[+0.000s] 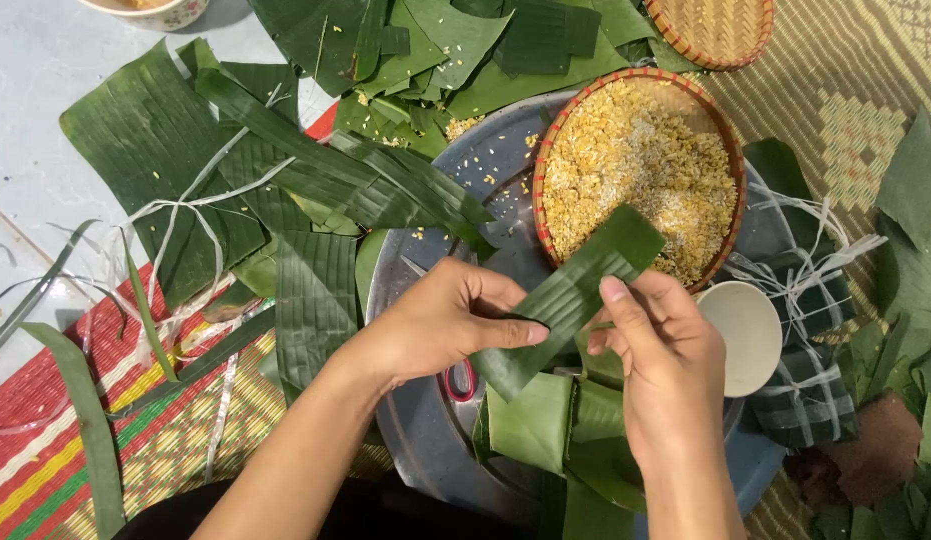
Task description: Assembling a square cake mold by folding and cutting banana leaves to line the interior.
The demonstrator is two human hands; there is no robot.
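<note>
Both of my hands hold one long strip of green banana leaf (575, 290) above a round metal tray (425, 430). My left hand (440, 320) pinches its lower part with thumb on top. My right hand (660, 345) grips the middle from the right, thumb pressed on the leaf. The strip tilts up to the right, its far end over a woven basket of yellow grain mix (635, 170). Folded leaf pieces (545, 420) lie on the tray under my hands.
Torn banana leaves (275, 170) and pale tying strips (175, 215) cover the mat at left and top. A small white bowl (750, 335) sits beside the basket. Tied leaf parcels (800, 385) lie at right. An empty woven basket (710, 30) is at the top.
</note>
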